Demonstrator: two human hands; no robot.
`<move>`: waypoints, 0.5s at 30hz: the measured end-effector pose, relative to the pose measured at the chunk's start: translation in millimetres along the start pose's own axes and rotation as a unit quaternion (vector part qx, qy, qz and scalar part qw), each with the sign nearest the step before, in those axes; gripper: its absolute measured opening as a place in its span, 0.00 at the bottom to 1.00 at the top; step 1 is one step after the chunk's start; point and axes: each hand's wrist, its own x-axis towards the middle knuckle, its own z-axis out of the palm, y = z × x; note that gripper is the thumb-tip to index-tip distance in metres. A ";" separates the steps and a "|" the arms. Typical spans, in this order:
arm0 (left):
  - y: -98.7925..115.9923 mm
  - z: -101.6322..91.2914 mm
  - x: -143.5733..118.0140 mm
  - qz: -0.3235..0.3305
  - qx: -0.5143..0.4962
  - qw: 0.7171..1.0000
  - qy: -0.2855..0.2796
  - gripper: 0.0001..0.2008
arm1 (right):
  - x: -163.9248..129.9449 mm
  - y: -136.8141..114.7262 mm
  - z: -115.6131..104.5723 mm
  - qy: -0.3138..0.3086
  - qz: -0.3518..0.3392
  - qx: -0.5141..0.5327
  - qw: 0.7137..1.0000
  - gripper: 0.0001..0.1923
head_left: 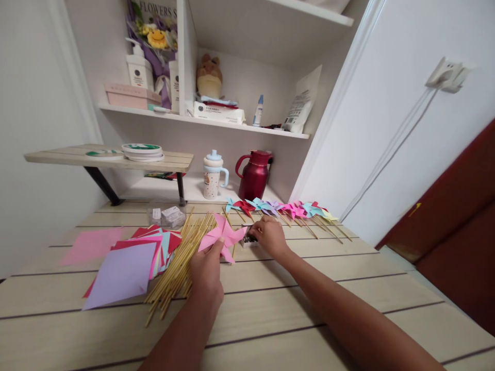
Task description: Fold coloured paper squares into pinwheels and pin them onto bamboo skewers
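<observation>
My left hand is closed on a folded pink paper pinwheel, its thumb pressed on the centre. Just right of it, my right hand reaches with bent fingers into a small box of tiny dark metal pieces, too small to name. Whether those fingers have picked one up is hidden. A bundle of thin wooden sticks lies beside and partly behind my left hand. Left of the sticks are coloured paper squares, with a lilac square on top and a pink sheet apart.
Several finished pinwheels on sticks lie along the table's back right. A clear container with small white packs stands behind the paper. Further back are a white-and-blue cup, a red jug and a raised wooden shelf.
</observation>
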 end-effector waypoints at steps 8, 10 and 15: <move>-0.2 1.1 -0.1 0.001 0.007 1.000 -0.002 0.03 | -3.4 25.9 8.9 -0.020 0.077 0.223 0.972 0.16; -0.9 1.3 1.5 0.001 0.006 1.000 0.001 0.03 | -10.2 27.8 8.5 -0.025 0.083 0.270 0.959 0.14; -4.1 0.6 4.8 0.006 0.015 1.000 -0.003 0.02 | -27.7 28.0 0.4 -0.005 0.071 0.335 0.939 0.19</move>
